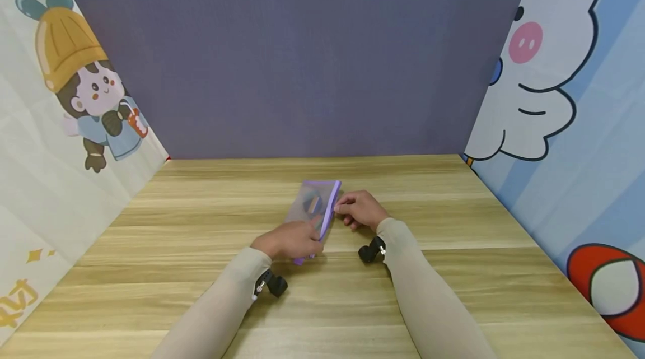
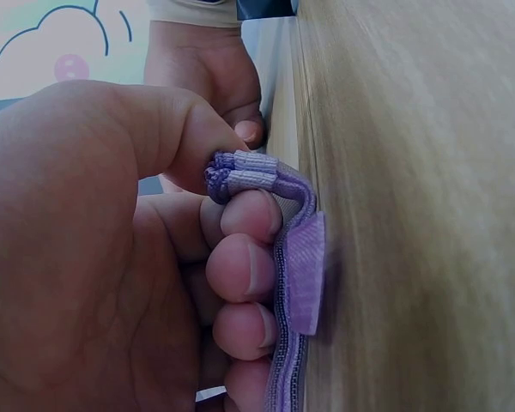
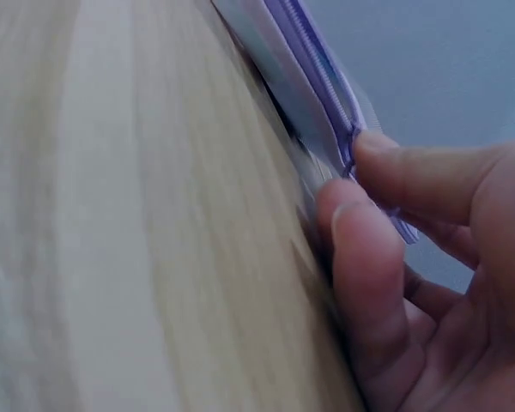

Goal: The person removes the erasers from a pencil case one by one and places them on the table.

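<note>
A see-through zip pouch (image 1: 301, 209) with purple edging lies on the table, a dark rounded item with an orange-and-white patch (image 1: 313, 204) showing inside it. My left hand (image 1: 294, 239) grips the pouch's near end. In the left wrist view, its thumb and curled fingers pinch the folded purple end of the zipper (image 2: 253, 172), and a purple fabric tab (image 2: 306, 275) sticks out beside the fingertips. At the pouch's right edge, my right hand (image 1: 363, 209) pinches the zipper (image 3: 313, 69) partway along, between thumb and index finger; the slider itself is hidden by the fingertips.
The pouch rests on a wood-grain table (image 1: 201, 202). Behind the table stands a dark grey-purple panel (image 1: 312, 56). Cartoon-printed sheets hang at the left (image 1: 30, 124) and right (image 1: 544, 180). Each wrist wears a small black camera.
</note>
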Demonstrator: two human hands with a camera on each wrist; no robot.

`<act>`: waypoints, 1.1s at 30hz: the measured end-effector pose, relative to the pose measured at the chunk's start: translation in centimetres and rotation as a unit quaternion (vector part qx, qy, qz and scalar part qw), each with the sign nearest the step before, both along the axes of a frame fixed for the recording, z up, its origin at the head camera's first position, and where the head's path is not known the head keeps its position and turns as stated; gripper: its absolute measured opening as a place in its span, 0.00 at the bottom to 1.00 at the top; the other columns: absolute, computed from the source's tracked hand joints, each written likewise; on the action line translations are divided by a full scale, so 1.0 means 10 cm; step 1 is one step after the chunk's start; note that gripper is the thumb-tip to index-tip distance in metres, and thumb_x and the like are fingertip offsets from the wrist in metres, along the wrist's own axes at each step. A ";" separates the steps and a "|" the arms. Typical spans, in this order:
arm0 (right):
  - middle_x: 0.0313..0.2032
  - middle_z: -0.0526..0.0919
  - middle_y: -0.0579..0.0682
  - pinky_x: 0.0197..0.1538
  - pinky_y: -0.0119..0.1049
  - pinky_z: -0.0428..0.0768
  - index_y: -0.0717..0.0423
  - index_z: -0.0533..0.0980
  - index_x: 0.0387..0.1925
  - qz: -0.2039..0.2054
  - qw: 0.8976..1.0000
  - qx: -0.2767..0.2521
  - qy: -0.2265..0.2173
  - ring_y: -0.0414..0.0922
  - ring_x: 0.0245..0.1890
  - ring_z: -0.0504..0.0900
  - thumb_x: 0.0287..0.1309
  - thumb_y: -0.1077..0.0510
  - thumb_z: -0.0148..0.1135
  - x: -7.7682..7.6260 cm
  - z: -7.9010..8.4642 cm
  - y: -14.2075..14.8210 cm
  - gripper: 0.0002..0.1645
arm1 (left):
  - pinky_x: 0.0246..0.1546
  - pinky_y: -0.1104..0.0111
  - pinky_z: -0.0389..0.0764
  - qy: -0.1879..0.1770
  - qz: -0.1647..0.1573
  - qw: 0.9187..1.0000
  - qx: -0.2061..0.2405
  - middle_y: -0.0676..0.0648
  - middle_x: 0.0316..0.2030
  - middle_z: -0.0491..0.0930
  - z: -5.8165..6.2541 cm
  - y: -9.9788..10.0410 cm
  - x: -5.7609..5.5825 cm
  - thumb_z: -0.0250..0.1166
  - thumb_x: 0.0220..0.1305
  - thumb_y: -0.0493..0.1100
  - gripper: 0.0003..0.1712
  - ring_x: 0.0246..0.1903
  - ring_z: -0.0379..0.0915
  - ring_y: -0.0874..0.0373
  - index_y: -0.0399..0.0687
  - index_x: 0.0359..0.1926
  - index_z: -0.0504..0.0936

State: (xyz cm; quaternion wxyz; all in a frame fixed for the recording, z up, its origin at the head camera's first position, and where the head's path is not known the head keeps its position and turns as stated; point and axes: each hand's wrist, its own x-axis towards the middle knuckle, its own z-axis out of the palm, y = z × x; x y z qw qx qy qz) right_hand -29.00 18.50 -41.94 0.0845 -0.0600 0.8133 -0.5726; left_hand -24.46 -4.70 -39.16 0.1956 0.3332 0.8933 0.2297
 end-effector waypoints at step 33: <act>0.24 0.81 0.54 0.19 0.35 0.78 0.58 0.83 0.39 -0.102 0.995 -0.012 0.008 0.42 0.19 0.78 0.63 0.57 0.68 -0.04 -0.02 -0.10 0.08 | 0.24 0.65 0.79 0.002 -0.002 1.000 0.002 0.37 0.75 0.51 0.00 0.00 0.00 0.55 0.66 0.49 0.17 0.18 0.78 0.60 0.50 0.22 0.79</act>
